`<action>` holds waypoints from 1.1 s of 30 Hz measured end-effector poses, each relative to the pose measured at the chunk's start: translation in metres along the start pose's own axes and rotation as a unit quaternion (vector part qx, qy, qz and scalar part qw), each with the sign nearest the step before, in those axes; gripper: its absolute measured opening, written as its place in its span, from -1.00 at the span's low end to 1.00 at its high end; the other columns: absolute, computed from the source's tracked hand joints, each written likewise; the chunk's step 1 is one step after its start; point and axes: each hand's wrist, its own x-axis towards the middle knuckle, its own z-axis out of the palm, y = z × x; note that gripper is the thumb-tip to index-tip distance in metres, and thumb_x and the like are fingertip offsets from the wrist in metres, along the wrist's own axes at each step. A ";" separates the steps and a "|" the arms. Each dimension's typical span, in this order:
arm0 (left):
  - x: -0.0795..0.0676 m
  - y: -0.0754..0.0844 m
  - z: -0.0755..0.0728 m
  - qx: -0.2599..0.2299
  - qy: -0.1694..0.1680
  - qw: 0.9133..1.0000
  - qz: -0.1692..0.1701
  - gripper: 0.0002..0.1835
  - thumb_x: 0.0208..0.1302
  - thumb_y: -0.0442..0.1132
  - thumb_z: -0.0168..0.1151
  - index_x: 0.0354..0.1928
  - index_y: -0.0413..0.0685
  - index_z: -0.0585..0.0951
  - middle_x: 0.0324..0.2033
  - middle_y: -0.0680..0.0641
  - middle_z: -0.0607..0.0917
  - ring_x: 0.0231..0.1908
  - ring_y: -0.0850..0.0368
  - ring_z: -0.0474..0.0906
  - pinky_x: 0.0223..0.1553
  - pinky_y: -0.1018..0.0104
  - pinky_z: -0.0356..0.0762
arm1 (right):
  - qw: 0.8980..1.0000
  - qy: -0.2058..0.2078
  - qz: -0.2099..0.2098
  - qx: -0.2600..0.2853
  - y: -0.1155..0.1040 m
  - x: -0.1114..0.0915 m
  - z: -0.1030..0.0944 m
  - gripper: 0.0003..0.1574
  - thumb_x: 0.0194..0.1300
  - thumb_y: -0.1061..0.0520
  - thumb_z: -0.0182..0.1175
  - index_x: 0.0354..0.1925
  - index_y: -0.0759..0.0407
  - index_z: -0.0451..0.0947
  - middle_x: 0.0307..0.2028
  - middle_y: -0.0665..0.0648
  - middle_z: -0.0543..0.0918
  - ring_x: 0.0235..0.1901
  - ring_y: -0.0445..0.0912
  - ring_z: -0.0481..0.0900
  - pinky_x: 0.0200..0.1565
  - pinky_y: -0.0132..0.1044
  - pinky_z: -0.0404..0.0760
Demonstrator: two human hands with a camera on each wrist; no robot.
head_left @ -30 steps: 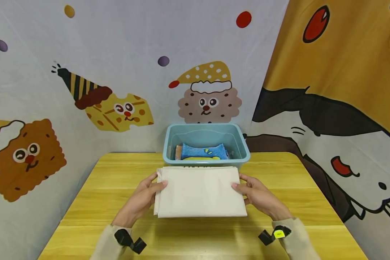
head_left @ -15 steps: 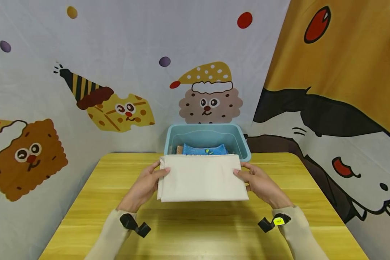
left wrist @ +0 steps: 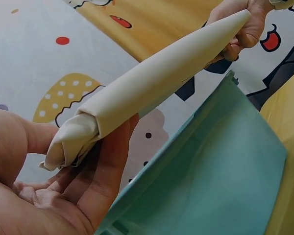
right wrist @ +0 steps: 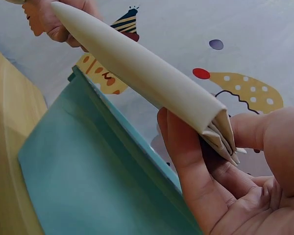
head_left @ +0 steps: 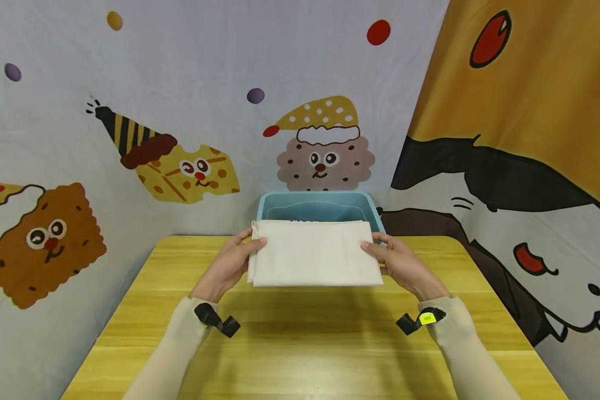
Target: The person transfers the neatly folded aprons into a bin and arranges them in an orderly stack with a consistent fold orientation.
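A folded cream cloth (head_left: 315, 253), layered at its ends, is held level between both hands. A sliver of black print shows along its far edge. My left hand (head_left: 230, 261) pinches the left end, thumb on top and fingers beneath. At the right end, my right hand (head_left: 400, 258) grips it the same way. In both wrist views the cloth is raised above the rim of a blue plastic bin (head_left: 320, 208). From the head view it covers the bin's front part and hides what lies inside.
The bin stands at the back of a yellow wood-grain table (head_left: 300, 344), against a curtain (head_left: 180, 66) printed with cartoon characters. A dark camera mount is strapped to each wrist.
Both hands have carried the cloth forward, from in front of the bin to over its front rim. The blue and yellow packets seen inside earlier are now covered.
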 end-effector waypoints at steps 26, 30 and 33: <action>0.050 0.034 -0.003 0.031 0.007 0.999 0.007 -0.39 0.57 -0.11 0.12 0.55 -0.04 0.25 0.16 -0.14 0.58 -0.06 0.12 0.69 -0.08 0.21 0.72 | 0.999 0.023 0.024 -0.034 -0.038 0.044 -0.023 -0.30 0.50 -0.20 0.17 0.38 0.16 0.33 0.00 0.12 0.65 -0.17 -0.08 0.77 -0.07 -0.13 0.77; 0.059 0.039 -0.005 0.036 0.013 0.999 0.009 -0.38 0.57 -0.12 0.12 0.56 -0.04 0.23 0.22 -0.17 0.55 -0.04 0.11 0.67 -0.09 0.22 0.72 | 0.998 0.023 0.026 -0.050 -0.042 0.053 -0.026 -0.34 0.50 -0.24 0.15 0.30 0.15 0.38 0.01 0.12 0.59 -0.14 -0.11 0.72 -0.07 -0.19 0.75; 0.066 0.041 -0.006 0.042 0.010 0.999 0.008 -0.38 0.57 -0.12 0.11 0.57 -0.04 0.22 0.26 -0.16 0.52 0.00 0.10 0.63 -0.06 0.22 0.70 | 0.998 0.023 0.025 -0.056 -0.045 0.060 -0.028 -0.37 0.51 -0.25 0.14 0.25 0.15 0.38 -0.01 0.12 0.58 -0.14 -0.10 0.70 -0.09 -0.20 0.74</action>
